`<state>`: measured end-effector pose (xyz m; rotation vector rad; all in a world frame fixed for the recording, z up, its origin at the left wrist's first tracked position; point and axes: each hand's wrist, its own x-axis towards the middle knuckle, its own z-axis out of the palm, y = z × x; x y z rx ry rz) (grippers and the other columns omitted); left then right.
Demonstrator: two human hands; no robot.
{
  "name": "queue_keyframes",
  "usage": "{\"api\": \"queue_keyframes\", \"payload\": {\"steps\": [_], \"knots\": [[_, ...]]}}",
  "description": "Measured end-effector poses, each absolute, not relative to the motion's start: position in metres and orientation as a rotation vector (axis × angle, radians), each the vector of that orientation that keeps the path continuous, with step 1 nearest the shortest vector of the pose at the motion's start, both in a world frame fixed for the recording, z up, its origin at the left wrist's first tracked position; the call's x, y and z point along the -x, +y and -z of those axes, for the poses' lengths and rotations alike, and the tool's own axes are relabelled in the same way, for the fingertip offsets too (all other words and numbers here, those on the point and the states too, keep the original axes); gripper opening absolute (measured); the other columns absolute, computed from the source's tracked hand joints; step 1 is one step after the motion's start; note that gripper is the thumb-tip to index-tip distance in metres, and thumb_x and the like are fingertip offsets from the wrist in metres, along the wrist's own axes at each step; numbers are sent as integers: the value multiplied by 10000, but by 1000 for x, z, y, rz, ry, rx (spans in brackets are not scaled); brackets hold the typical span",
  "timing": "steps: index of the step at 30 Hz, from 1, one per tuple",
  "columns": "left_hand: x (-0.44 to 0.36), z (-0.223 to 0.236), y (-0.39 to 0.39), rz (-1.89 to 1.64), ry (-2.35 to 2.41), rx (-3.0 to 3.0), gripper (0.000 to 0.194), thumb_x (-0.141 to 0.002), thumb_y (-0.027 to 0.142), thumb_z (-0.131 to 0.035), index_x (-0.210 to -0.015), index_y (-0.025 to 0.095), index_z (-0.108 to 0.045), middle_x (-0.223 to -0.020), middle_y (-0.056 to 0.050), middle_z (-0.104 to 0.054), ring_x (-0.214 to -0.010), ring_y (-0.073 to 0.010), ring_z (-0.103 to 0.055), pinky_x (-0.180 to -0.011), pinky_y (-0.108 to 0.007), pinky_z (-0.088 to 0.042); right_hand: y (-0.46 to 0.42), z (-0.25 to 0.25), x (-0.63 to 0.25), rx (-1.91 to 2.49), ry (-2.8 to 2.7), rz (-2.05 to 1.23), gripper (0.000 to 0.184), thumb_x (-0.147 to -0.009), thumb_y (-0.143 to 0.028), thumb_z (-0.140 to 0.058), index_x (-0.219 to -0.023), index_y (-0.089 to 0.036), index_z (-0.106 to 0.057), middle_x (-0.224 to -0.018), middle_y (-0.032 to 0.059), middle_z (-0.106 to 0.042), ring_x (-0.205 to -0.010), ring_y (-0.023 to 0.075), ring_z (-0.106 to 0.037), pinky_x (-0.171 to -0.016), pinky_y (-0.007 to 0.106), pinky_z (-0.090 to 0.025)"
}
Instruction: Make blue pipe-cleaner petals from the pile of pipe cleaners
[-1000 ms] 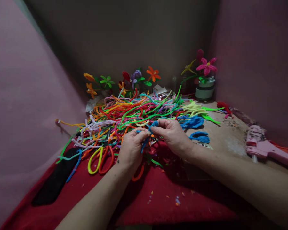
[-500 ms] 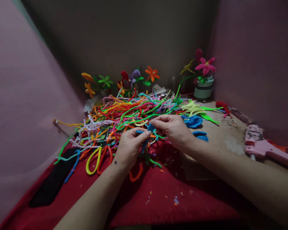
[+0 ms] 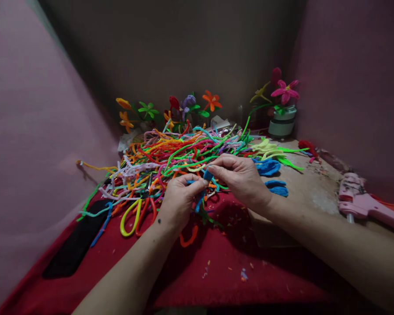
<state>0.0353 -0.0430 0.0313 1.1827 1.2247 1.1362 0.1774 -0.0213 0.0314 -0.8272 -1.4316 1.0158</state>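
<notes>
Between both hands is a blue pipe cleaner [image 3: 200, 200], bent into a shape that my fingers partly cover. My left hand [image 3: 180, 199] pinches it, thumb against fingers. My right hand [image 3: 238, 177] grips its upper end between thumb and fingertips. Just beyond lies a tangled heap of many-coloured pipe cleaners [image 3: 170, 151]. Blue pipe cleaner loops [image 3: 267, 167] rest on the board to the right of my right hand, and another blue piece [image 3: 277, 188] lies nearer. Scissors [image 3: 131, 221] with yellow and red handles lie left of my left hand.
A black flat object [image 3: 70, 249] lies on the red cloth [image 3: 118, 282] at left. A pink glue gun [image 3: 361, 203] stands on the board [image 3: 318, 183] at right. Pipe-cleaner flowers [image 3: 212, 100] line the back, some in a pale pot [image 3: 282, 124]. Small scraps dot the cloth.
Both hands stay pinched on the blue pipe cleaner, its upper part now showing less between the fingertips. The whole view has shifted slightly.
</notes>
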Motion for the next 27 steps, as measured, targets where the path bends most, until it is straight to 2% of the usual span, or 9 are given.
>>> {"api": "queue_keyframes", "payload": {"steps": [3,8,12,19,23,27], "knots": [[-35,-31,-43,-1112,1230,-1205,216,-635,318,-690,-605,144,-566,-448,45,-484,-373,-52,-392,-380,-187,-265,-19,-32,-179,827,-1406,-1143,142,-716,-290,-615,-709,-160,-672,-641,-5,-588,-568,87,-471,-524,234,-365],[-35,-31,-43,-1100,1213,-1191,226,-613,328,-714,-628,137,-594,-465,40,-505,-377,-55,-409,-380,-190,-276,-17,-31,-179,879,-1356,-1127,154,-698,-294,-628,-640,-152,-641,-589,-14,-560,-549,84,-463,-517,231,-363],[-36,-31,-41,-1167,1137,-1111,215,-591,287,-741,-637,130,-601,-512,28,-557,-435,-61,-468,-439,-187,-349,-17,-28,-175,782,-1358,-1380,196,-710,-338,-616,-668,-147,-608,-580,-27,-536,-529,79,-469,-511,227,-380],[-28,-29,-37,-1141,1033,-1107,226,-620,280,-727,-779,153,-629,-643,17,-604,-487,-59,-498,-463,-181,-375,-16,-24,-175,806,-1287,-1433,191,-681,-301,-646,-623,-135,-572,-528,-33,-524,-471,64,-443,-465,215,-363],[-25,-30,-36,-1148,1100,-1152,209,-661,325,-694,-752,151,-621,-606,24,-576,-472,-57,-482,-451,-178,-359,-14,-23,-176,776,-1278,-1537,136,-660,-257,-644,-648,-137,-581,-505,-27,-549,-439,82,-485,-446,225,-396],[-25,-33,-36,-1162,1154,-1241,183,-675,316,-675,-720,147,-622,-574,20,-568,-462,-60,-462,-457,-184,-344,-14,-25,-176,862,-1410,-1509,127,-651,-173,-605,-538,-135,-562,-439,-21,-540,-390,76,-475,-416,211,-358]]}}
